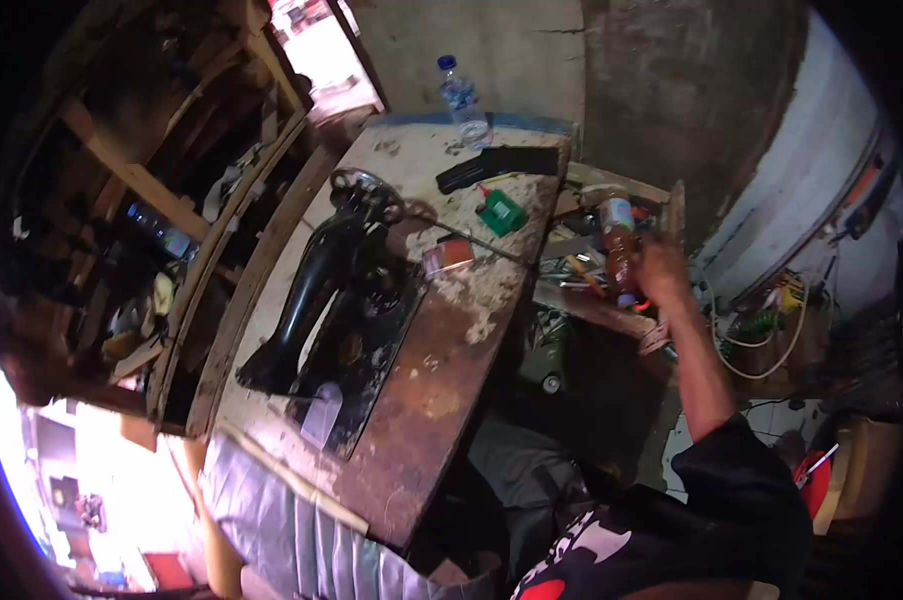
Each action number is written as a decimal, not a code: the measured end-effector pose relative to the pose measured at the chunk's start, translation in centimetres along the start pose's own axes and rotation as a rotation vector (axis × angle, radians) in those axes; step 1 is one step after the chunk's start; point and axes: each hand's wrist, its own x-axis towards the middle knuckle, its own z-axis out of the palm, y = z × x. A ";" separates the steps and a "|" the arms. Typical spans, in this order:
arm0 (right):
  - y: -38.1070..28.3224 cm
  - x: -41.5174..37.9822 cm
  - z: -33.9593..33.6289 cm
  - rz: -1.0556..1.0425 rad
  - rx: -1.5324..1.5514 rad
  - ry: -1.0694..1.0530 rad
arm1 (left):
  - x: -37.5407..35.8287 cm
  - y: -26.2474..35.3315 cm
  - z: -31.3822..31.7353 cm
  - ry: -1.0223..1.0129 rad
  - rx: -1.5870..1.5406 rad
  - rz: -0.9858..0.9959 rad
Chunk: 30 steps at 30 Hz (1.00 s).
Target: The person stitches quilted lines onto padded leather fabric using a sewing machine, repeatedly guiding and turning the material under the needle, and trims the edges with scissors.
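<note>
My right hand (662,272) is closed around the side of a bottle with brown contents (620,245), over an open wooden drawer (607,318) filled with tools and small parts. The bottle's blue cap points down toward me. To the left, a black sewing machine (307,285) is set in a worn wooden table (427,400). Between the machine and the drawer lie a green container (502,212), a small red-topped box (450,257) and a black flat piece (497,168). My left hand is not visible.
A clear water bottle (462,102) stands at the table's far edge. Wooden shelving (137,185) with clutter is at the left. Silvery padded fabric (312,530) hangs at the near side. Cables (772,340) hang at the right, beside a pale wall.
</note>
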 end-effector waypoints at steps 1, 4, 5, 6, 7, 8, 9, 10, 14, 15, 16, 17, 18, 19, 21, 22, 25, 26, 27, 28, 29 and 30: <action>0.5 0.1 0.1 0.044 -0.119 -0.056 | 2.5 -1.2 1.5 -0.003 0.167 0.081; 1.6 1.2 2.2 -0.133 -0.374 -0.101 | 0.8 6.3 -5.3 0.262 -0.329 0.098; 1.8 1.6 2.8 -0.139 -0.319 -0.156 | 0.2 8.9 -6.9 0.291 -0.416 0.172; 1.9 2.1 3.4 -0.142 -0.264 -0.212 | 1.5 9.8 -5.5 0.296 -0.400 0.199; 3.3 1.9 5.6 -0.207 -0.263 -0.137 | 0.9 11.6 -6.0 0.239 -0.355 0.166; 5.6 2.4 8.0 -0.259 -0.263 -0.059 | 1.6 12.2 -3.4 0.182 -0.310 0.141; 5.9 2.9 8.4 -0.222 -0.334 -0.084 | 1.1 12.8 -3.5 0.202 -0.388 0.132; 6.1 3.2 8.3 -0.175 -0.411 -0.109 | 0.7 13.0 -4.6 0.168 -0.433 0.104; 6.7 4.0 6.6 -0.177 -0.485 -0.121 | 1.1 11.0 -3.4 0.181 -0.499 0.137; 7.4 4.2 5.2 -0.166 -0.525 -0.149 | 1.0 9.6 -3.0 0.173 -0.435 0.112; 8.1 4.3 3.2 -0.159 -0.567 -0.185 | 0.6 8.5 -2.7 0.153 -0.372 0.084; 7.9 3.9 0.6 -0.159 -0.579 -0.213 | 0.1 7.3 -2.7 0.138 -0.389 0.031; 7.5 3.2 -2.1 -0.153 -0.529 -0.218 | -0.8 6.8 -3.8 0.121 -0.388 -0.008; 6.5 2.4 -4.0 -0.163 -0.376 -0.187 | -1.0 6.4 -3.3 0.146 -0.398 -0.017; 3.5 -0.6 -5.5 -0.195 0.446 0.002 | -0.9 6.3 -2.8 0.175 -0.418 -0.022; 1.1 -2.6 -6.1 -0.186 0.797 0.041 | -1.0 6.5 -3.0 0.196 -0.417 -0.032; -12.0 -12.0 -6.2 0.127 1.139 -0.613 | -0.9 6.5 -2.9 0.236 -0.436 -0.041; -15.3 -14.5 -4.1 0.338 1.592 -0.916 | -1.0 6.5 -2.8 0.243 -0.444 -0.041; -18.7 -17.3 -2.4 0.057 1.360 -1.114 | -0.9 6.6 -2.8 0.247 -0.456 -0.042; -21.2 -19.7 -1.2 0.278 1.575 -1.635 | -1.1 6.5 -2.7 0.249 -0.469 -0.040; -23.7 -23.2 -0.2 0.078 1.544 -1.706 | -1.1 6.3 -2.7 0.251 -0.477 -0.037; -26.9 -25.1 -0.3 0.174 1.473 -1.806 | -1.0 6.2 -2.7 0.257 -0.478 -0.036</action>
